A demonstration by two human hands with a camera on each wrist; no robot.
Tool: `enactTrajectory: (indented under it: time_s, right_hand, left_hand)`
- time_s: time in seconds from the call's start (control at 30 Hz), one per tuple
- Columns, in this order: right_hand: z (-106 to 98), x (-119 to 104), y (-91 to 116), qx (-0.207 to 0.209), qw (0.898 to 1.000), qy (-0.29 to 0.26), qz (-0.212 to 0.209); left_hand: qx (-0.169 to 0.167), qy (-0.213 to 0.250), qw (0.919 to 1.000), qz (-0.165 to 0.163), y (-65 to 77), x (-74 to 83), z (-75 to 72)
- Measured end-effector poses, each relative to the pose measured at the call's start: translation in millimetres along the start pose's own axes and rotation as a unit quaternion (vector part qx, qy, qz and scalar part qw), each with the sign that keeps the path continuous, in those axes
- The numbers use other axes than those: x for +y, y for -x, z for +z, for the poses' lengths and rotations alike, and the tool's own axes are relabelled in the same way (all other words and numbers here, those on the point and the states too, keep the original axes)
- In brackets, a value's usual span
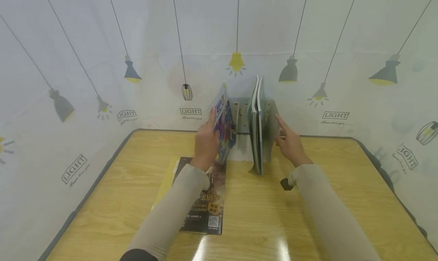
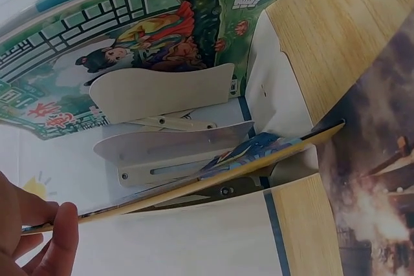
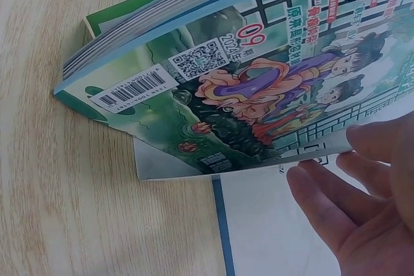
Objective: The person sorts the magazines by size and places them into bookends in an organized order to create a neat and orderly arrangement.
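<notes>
My left hand (image 1: 207, 141) pinches the outer edge of a colorful thin magazine (image 1: 224, 124), its thumb and fingers (image 2: 65, 240) on either side. The magazine stands upright, slightly tilted, at the left side of a white metal book rack (image 1: 243, 118) with upright dividers (image 2: 162, 92). Several green-covered magazines (image 3: 259, 88) stand in the rack's right part, their page edges toward me. My right hand (image 1: 290, 144) is beside the rack's right end plate (image 1: 271, 128), index finger extended with its tip right at the plate's edge, the other fingers loosely bent.
A dark magazine (image 1: 202, 211) with a QR code lies flat on the wooden table (image 1: 256, 215), partly beneath my left forearm, over a yellow-edged one (image 1: 167, 177). Behind the rack rises a white curtain (image 1: 205, 33) printed with hanging lamps.
</notes>
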State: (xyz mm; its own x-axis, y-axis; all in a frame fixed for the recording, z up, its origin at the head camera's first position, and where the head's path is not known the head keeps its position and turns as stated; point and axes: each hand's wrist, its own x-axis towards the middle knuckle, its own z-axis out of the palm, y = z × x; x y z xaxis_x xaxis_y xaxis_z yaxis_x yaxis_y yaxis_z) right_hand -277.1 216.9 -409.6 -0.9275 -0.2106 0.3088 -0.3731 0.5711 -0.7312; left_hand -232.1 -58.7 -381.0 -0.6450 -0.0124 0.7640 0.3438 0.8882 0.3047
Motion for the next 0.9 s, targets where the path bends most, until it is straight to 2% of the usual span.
enactTrajectory:
  time_s: [0.27,0.5,0.9]
  right_hand:
    - [0,1,1,0.002,1.0,0.001,-0.001]
    - [1,0,1,0.004,1.0,-0.002,-0.004]
    - [0,-2,2,-0.004,1.0,-0.002,0.004]
  left_hand:
    - [-0.037,0.007,0.9992,-0.012,-2.6,-2.8,2.4]
    - [-0.029,0.017,0.9994,0.003,-2.6,-5.1,1.3]
    - [-0.026,0.089,0.9955,0.021,9.0,-14.9,0.6]
